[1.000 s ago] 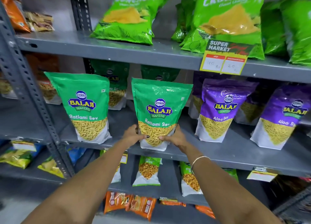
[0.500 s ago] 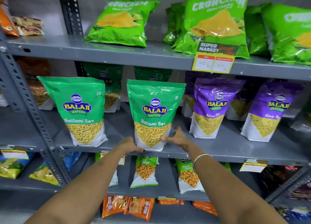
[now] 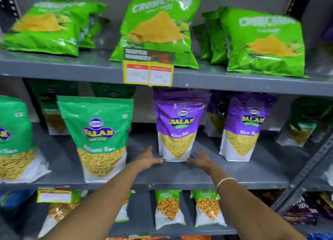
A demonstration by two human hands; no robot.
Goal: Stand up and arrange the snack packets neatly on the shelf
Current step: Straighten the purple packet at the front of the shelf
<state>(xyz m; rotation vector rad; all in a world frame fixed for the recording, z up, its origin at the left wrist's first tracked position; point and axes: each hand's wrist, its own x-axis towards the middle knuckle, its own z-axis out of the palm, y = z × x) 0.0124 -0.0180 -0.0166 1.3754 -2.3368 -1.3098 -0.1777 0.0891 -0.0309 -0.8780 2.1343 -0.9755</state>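
Observation:
A purple Aloo Sev packet (image 3: 177, 126) stands upright on the middle grey shelf (image 3: 234, 174). My left hand (image 3: 148, 159) is at its lower left corner and my right hand (image 3: 198, 159) at its lower right corner, fingers spread, touching or nearly touching the packet's base. To the left stands a green Ratlami Sev packet (image 3: 100, 137), free of both hands, with another green packet (image 3: 14, 140) at the frame's left edge. A second purple Aloo Sev packet (image 3: 245, 128) stands to the right. More packets stand behind in shadow.
The top shelf holds several light green Crunchem bags (image 3: 160, 26), with a yellow price tag (image 3: 148, 72) hanging from its edge. Small Chana packets (image 3: 168, 209) stand on the lower shelf. A slotted steel upright (image 3: 306, 171) slants at the right.
Both hands left the green Ratlami Sev packet and moved right to the base of the purple Aloo Sev packet. The view shifted right and closer.

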